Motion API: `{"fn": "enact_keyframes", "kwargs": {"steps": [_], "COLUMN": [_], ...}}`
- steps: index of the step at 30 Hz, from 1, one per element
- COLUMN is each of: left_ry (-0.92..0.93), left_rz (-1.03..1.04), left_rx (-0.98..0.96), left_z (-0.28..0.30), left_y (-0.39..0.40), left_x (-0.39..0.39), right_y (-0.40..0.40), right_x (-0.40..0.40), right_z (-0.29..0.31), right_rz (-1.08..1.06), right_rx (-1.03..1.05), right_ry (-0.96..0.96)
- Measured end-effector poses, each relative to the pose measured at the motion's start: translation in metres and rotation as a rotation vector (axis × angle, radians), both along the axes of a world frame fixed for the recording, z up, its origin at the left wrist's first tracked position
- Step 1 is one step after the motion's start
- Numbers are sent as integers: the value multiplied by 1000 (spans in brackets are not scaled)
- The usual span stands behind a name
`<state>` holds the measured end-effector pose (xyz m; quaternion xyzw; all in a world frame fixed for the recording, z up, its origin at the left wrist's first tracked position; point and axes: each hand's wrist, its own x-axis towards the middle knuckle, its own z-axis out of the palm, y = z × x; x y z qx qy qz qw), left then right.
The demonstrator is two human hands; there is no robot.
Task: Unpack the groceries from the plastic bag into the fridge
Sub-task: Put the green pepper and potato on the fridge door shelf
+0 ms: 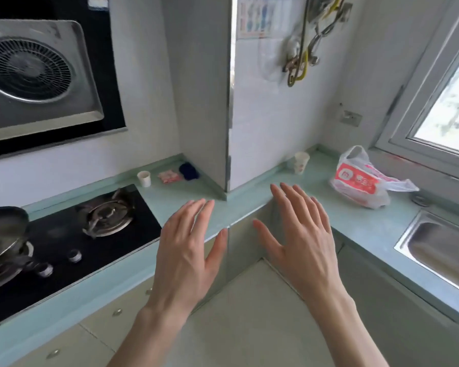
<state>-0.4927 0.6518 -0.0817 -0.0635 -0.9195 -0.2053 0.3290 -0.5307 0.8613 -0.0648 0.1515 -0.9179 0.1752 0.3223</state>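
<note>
Head view: plastic bag (361, 181) beyond right hand (300, 234).

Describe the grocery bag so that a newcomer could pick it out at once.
Find the window on the right; below it runs the green counter. The bag lies there between a paper cup and the sink. It alone is crumpled white plastic with red print.
</note>
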Motion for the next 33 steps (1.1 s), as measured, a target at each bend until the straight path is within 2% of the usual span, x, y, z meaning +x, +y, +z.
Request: {"fn": "enact_keyframes", "kwargs": {"steps": [8,17,26,33], "left_ry": [-15,-4,-55,-87], "left_rz": [-172,-255,-317,-463], "left_rx": [2,-19,-23,-17], "left_z": [-12,-12,-23,-46], "left_y": [111,236,300,336], "left_x": [-131,-277,-383,-487], "right_y": [120,244,307,335], "right_x": [-91,-205,-288,-360], "right_z": [-16,-35,-54,-72], "right_rz": [-228,-309,-373,-502], "right_rx": [-46,-126,-112,-98], "right_ry": [-1,-69,-160,-187]}}
